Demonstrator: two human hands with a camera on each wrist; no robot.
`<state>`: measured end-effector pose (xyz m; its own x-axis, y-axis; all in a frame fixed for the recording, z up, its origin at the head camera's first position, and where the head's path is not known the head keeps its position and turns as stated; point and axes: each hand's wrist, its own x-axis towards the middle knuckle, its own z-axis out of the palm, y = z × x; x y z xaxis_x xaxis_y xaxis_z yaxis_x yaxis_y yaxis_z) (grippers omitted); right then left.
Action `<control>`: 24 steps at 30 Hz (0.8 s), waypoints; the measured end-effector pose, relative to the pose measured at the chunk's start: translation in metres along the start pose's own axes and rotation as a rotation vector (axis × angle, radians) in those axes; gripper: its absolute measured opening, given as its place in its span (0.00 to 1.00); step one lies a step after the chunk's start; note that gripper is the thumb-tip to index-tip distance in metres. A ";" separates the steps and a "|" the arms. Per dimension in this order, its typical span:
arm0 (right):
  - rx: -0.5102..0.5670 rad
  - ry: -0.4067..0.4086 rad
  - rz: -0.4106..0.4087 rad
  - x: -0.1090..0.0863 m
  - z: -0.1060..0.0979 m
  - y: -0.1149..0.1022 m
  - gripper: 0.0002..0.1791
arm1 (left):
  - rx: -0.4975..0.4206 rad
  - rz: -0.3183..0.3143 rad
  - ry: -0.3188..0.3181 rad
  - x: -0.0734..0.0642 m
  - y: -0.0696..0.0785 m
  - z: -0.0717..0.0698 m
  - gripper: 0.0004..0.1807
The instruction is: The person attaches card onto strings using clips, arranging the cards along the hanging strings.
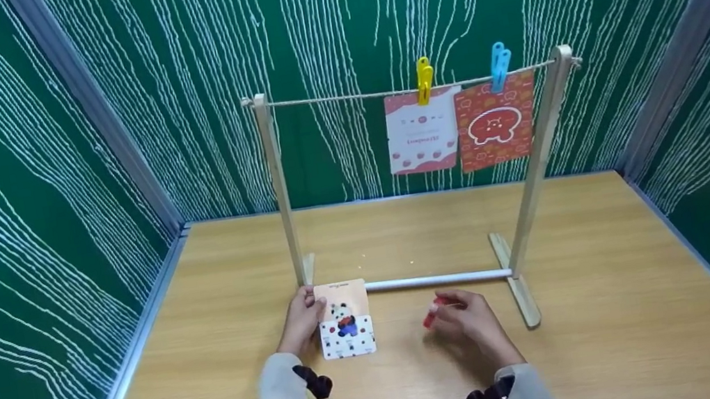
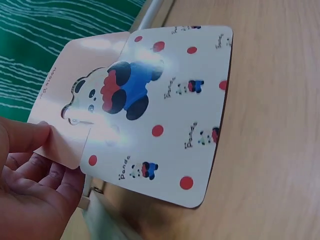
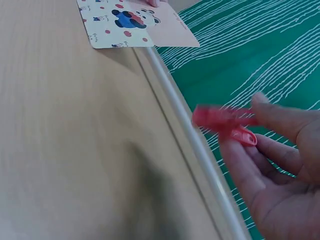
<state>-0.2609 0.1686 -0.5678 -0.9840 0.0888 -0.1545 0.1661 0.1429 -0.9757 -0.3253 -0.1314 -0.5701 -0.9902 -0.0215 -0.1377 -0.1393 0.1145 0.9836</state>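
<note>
My left hand (image 1: 301, 319) pinches a panda card (image 1: 347, 338) along its left side, above the table in front of the rack's left foot. In the left wrist view the thumb lies on the peach end of the card (image 2: 160, 130), with the other fingers behind it. A red clothespin (image 1: 430, 316) is between the thumb and fingers of my right hand (image 1: 473, 321), to the right of the card. Seen from the right wrist, this clothespin (image 3: 215, 118) is slightly blurred, its handle ends toward the palm.
A wooden rack (image 1: 282, 189) carries a string (image 1: 333, 98) across its top. A yellow clothespin (image 1: 424, 80) holds a pink-and-white card (image 1: 419, 133) there; a blue clothespin (image 1: 499, 69) holds a red card (image 1: 496, 129). A white bar (image 1: 437, 279) joins the posts low down.
</note>
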 end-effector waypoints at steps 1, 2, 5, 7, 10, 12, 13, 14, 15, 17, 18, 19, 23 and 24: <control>-0.007 -0.003 -0.004 0.001 0.000 -0.004 0.24 | 0.014 0.007 0.009 0.000 0.003 0.001 0.13; -0.016 -0.004 -0.012 0.001 0.000 -0.008 0.24 | 0.020 0.010 0.018 0.000 0.006 0.002 0.13; -0.037 -0.017 -0.058 0.003 0.000 -0.019 0.23 | 0.036 0.061 0.038 0.007 0.010 0.002 0.11; -0.044 -0.031 -0.096 0.005 0.000 -0.026 0.23 | 0.008 0.169 0.022 0.021 0.002 0.000 0.10; -0.074 -0.051 -0.131 0.009 0.000 -0.038 0.24 | 0.008 0.227 0.036 0.024 0.011 0.002 0.10; -0.093 -0.055 -0.121 0.012 0.000 -0.047 0.25 | 0.007 0.227 0.051 0.024 0.021 0.004 0.12; -0.104 -0.056 -0.113 0.013 0.000 -0.052 0.25 | 0.032 0.167 0.083 0.014 0.038 0.007 0.13; -0.113 -0.062 -0.102 0.014 0.000 -0.057 0.26 | 0.045 0.153 0.089 0.011 0.046 0.008 0.13; -0.122 -0.065 -0.096 0.015 0.000 -0.062 0.26 | 0.045 0.151 0.094 0.010 0.052 0.008 0.14; -0.132 -0.076 -0.096 0.017 0.001 -0.073 0.27 | 0.042 0.135 0.098 0.002 0.070 0.008 0.15; -0.140 -0.082 -0.108 0.018 0.001 -0.078 0.27 | 0.041 0.150 0.100 0.001 0.075 0.008 0.15; -0.146 -0.087 -0.121 0.018 0.002 -0.082 0.27 | 0.039 0.158 0.109 0.001 0.080 0.009 0.15; -0.166 -0.091 -0.160 0.019 0.006 -0.103 0.27 | 0.041 0.211 0.157 0.007 0.096 0.011 0.13; -0.164 -0.091 -0.172 0.019 0.006 -0.108 0.27 | 0.038 0.219 0.174 0.012 0.097 0.011 0.14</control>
<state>-0.2980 0.1487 -0.4663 -0.9992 -0.0388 -0.0092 -0.0032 0.3069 -0.9517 -0.3503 -0.1091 -0.4775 -0.9814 -0.1619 0.1031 0.0747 0.1724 0.9822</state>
